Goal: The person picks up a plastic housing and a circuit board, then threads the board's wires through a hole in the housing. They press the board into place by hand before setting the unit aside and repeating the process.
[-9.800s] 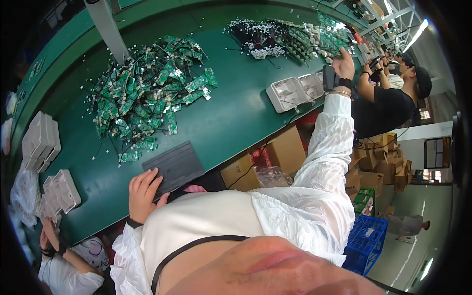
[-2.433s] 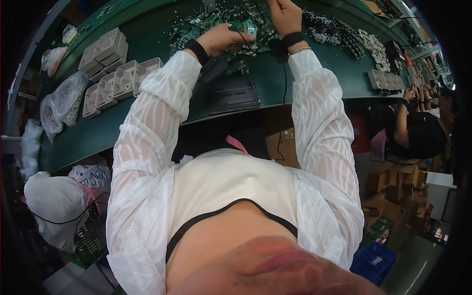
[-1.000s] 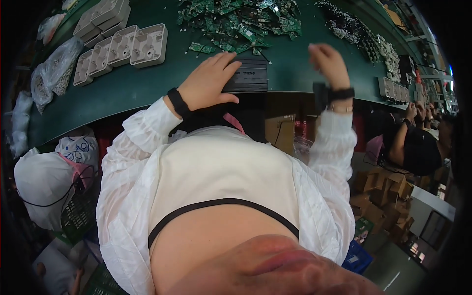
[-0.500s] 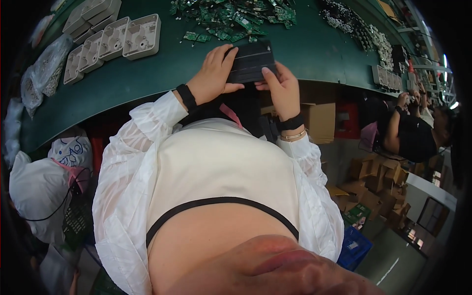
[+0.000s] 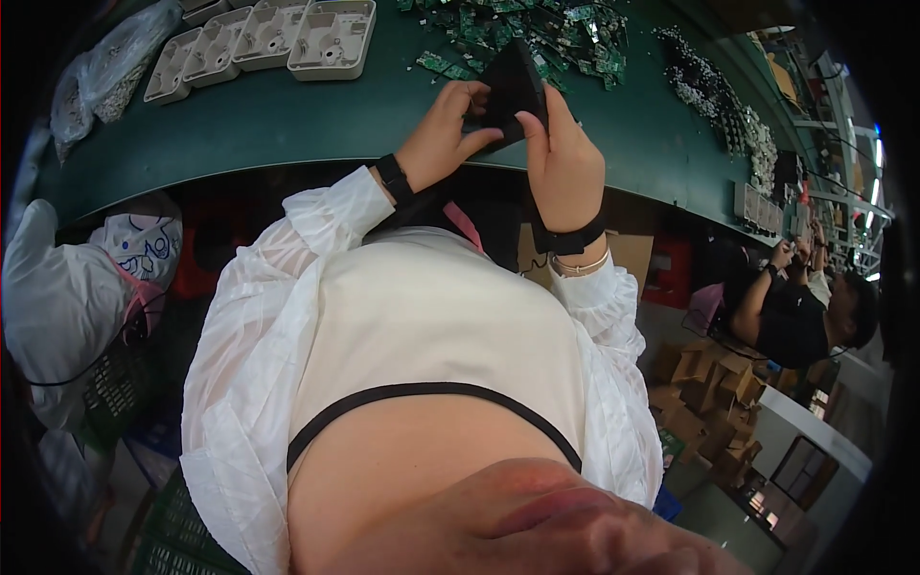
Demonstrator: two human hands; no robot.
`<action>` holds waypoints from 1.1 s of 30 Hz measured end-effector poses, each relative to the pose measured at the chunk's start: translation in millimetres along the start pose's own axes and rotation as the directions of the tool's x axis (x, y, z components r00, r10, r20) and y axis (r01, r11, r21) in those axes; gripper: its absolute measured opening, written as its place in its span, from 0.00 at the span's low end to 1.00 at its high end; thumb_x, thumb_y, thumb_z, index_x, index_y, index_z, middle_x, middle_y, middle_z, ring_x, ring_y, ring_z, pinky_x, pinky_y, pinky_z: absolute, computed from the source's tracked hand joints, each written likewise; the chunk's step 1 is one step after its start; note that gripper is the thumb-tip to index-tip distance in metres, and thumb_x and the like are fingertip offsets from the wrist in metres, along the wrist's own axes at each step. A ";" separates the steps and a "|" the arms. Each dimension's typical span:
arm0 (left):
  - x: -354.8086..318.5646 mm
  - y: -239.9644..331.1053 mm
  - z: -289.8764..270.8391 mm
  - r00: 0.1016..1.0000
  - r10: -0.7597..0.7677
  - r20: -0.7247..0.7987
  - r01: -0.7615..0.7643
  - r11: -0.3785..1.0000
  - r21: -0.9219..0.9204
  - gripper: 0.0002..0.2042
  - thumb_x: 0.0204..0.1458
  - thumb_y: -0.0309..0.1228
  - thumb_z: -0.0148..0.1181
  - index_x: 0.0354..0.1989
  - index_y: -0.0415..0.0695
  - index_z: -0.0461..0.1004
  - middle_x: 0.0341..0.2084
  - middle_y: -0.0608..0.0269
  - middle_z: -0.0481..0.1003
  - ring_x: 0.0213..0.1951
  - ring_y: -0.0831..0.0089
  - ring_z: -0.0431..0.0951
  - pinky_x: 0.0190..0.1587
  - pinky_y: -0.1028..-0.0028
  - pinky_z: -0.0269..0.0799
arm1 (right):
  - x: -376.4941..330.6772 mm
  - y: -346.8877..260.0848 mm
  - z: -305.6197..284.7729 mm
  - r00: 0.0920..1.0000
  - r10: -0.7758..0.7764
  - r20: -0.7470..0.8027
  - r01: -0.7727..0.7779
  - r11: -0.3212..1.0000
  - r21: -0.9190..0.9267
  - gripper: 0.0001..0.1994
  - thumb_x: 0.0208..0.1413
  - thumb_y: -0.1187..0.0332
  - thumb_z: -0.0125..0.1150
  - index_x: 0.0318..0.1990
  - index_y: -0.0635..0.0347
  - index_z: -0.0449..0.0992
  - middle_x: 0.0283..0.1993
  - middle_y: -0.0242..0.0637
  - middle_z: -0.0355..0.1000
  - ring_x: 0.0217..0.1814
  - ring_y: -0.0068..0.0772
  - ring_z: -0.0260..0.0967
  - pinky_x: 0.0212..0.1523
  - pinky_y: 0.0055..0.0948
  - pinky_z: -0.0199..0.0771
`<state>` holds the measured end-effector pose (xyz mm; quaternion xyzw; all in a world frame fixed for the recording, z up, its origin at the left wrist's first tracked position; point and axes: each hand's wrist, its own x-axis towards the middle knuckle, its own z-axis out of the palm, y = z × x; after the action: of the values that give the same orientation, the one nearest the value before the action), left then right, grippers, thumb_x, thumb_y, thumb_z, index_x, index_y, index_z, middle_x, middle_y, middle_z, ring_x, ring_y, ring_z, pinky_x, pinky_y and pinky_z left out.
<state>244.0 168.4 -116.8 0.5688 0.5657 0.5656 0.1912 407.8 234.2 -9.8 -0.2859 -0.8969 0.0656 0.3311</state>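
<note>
Head view: the left hand point(image 5: 443, 134) and right hand point(image 5: 565, 158) each have their grip clamped on a dark flat tray point(image 5: 513, 84), held tilted just above the near edge of the green table point(image 5: 249, 115). Green circuit boards point(image 5: 537, 29) lie piled just beyond it, and grey moulded trays point(image 5: 326, 38) sit to the left.

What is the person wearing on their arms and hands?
Both arms are covered by loose, thin white sleeves with gathered cuffs at the wrists. The hands are bare, with no gloves. The left hand has a black band around its wrist. The right hand has a wider black wrist strap, and just below it a thin, light-coloured bracelet.
</note>
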 end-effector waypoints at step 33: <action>4.7 29.7 -29.1 0.876 -0.381 0.296 0.477 0.782 -0.402 0.20 0.74 0.39 0.45 0.62 0.39 0.75 0.43 0.67 0.73 0.43 0.76 0.70 0.50 0.71 0.68 | 6.4 339.9 59.9 0.495 0.790 0.362 -0.371 -0.184 0.910 0.06 0.68 0.64 0.61 0.40 0.53 0.80 0.36 0.38 0.80 0.39 0.35 0.80 0.35 0.37 0.78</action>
<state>230.3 151.6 -80.9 0.4153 0.5068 0.5654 0.5009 525.6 523.5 -156.8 -0.4093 -0.3200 0.6922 0.5009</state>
